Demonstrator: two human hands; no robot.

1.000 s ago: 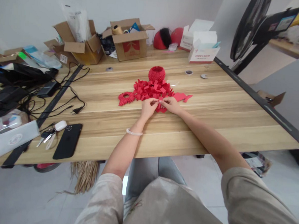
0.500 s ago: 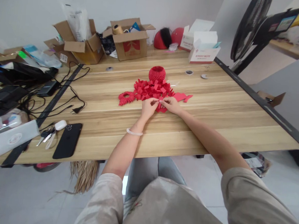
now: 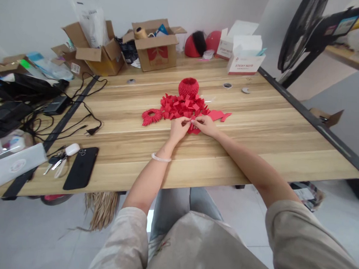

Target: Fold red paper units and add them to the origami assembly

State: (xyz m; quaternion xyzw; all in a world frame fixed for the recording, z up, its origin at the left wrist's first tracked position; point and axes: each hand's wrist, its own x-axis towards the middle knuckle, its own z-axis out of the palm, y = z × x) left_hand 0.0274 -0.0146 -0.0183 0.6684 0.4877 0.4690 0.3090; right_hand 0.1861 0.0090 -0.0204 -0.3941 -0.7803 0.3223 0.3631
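Wooden table — left hand, right hand angled inward, nearly meeting — fingers of both pinching red paper.

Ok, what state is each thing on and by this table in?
left hand: pinching, at a small red paper piece
right hand: pinching, close beside it
red paper pieces: loose, heaped
round red paper piece: upright, open-topped
brown carton: open, filled
black plug: unplugged
phone: face down
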